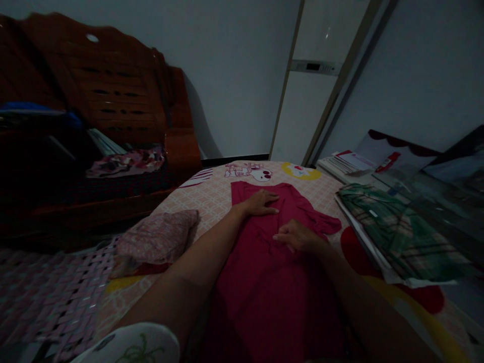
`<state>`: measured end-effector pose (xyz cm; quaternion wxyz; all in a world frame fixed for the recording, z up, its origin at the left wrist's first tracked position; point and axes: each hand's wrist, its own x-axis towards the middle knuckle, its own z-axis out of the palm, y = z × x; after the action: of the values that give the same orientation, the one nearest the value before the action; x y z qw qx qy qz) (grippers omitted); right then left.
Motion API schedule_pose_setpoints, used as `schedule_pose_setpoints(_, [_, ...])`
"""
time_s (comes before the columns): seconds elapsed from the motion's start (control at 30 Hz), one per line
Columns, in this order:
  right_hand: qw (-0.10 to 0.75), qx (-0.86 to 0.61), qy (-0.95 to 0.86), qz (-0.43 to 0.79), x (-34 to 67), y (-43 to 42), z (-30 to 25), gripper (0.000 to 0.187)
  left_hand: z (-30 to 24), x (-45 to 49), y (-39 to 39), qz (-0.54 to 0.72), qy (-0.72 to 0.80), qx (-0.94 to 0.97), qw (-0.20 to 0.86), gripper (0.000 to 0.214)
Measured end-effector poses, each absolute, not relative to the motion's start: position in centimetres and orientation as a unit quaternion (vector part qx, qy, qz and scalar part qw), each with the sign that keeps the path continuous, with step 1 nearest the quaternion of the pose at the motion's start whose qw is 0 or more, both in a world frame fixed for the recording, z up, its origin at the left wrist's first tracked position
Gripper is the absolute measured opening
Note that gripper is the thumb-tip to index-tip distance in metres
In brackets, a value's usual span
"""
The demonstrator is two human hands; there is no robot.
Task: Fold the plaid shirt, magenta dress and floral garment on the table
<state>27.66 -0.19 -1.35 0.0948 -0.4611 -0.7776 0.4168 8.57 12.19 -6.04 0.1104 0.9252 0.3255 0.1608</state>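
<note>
A deep pink short-sleeved shirt (272, 292) lies spread on the patterned tablecloth (212, 201), its neck end away from me and one sleeve out to the right. My left hand (262, 202) rests flat on its upper part, fingers stretched out toward the right. Closer to me and to the right, my right hand (297, 236) has curled fingers and pinches the shirt's front, where small creases run through the cloth. The shirt's near end is dim and runs out of the bottom of the view.
On the left lies a folded speckled pink garment (159, 237); on the right, a folded green plaid garment (393, 227). Papers (351, 162) sit behind it. A wooden bench (109, 96) with clothes stands back left, a woven pink seat (53, 297) nearer, a tall white cabinet unit (310, 111) behind.
</note>
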Motion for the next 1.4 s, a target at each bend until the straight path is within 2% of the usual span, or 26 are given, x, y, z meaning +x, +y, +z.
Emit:
schedule_pose_setpoints(0.23, [0.104, -0.482, -0.790, 0.365, 27.2, -0.2, -1.7, 0.028, -5.8, 9.3, 11.4, 0.084, 0.372, 0.917, 0.115, 0.066])
schedule_pose_setpoints(0.47, [0.088, -0.477, -0.797, 0.359, 27.3, 0.1, -1.7, 0.027, -2.3, 6.2, 12.3, 0.194, 0.313, 0.886, 0.283, 0.058])
schedule_pose_setpoints(0.57, [0.087, -0.477, -0.794, 0.365, 27.1, -0.1, -1.7, 0.026, -2.1, 6.7, 11.9, 0.174, 0.297, 0.900, 0.265, 0.066])
schedule_pose_setpoints(0.7, [0.091, -0.476, -0.783, 0.390, 27.6, -0.3, -0.7, 0.023, -3.7, 9.1, 10.6, 0.059, 0.351, 0.916, 0.185, 0.085])
schedule_pose_setpoints(0.83, [0.144, -0.487, -0.774, 0.378, 31.0, 0.8, 1.8, 0.018, -3.9, 9.3, 10.3, 0.045, 0.355, 0.917, 0.177, 0.089])
schedule_pose_setpoints(0.93, [0.193, -0.559, -0.774, 0.225, 35.2, 2.1, 3.3, 0.023, -2.3, 7.5, 11.1, 0.127, 0.344, 0.899, 0.238, 0.077])
schedule_pose_setpoints(1.0, [0.162, -0.623, -0.760, 0.085, 37.8, 2.8, 3.3, 0.022, -1.0, 6.2, 11.7, 0.216, 0.356, 0.869, 0.268, 0.064])
schedule_pose_setpoints(1.07, [0.110, -0.669, -0.735, 0.000, 39.6, 3.3, 2.4, 0.029, 0.1, 5.3, 12.1, 0.285, 0.363, 0.837, 0.295, 0.053])
schedule_pose_setpoints(1.13, [0.045, -0.683, -0.729, -0.017, 40.5, 3.7, 1.1, 0.035, 0.8, 4.9, 12.2, 0.319, 0.364, 0.811, 0.330, 0.046])
schedule_pose_setpoints(1.27, [-0.045, -0.688, -0.724, -0.002, 40.5, 4.0, -0.8, 0.028, 1.0, 5.8, 11.9, 0.316, 0.384, 0.772, 0.396, 0.044])
schedule_pose_setpoints(1.33, [-0.027, -0.705, -0.709, -0.010, 40.5, 4.1, -0.8, 0.024, 0.7, 6.5, 11.7, 0.297, 0.379, 0.770, 0.418, 0.045])
schedule_pose_setpoints(1.4, [0.037, -0.715, -0.698, 0.016, 40.6, 4.3, -0.5, 0.018, 0.4, 7.0, 11.7, 0.283, 0.366, 0.775, 0.430, 0.043])
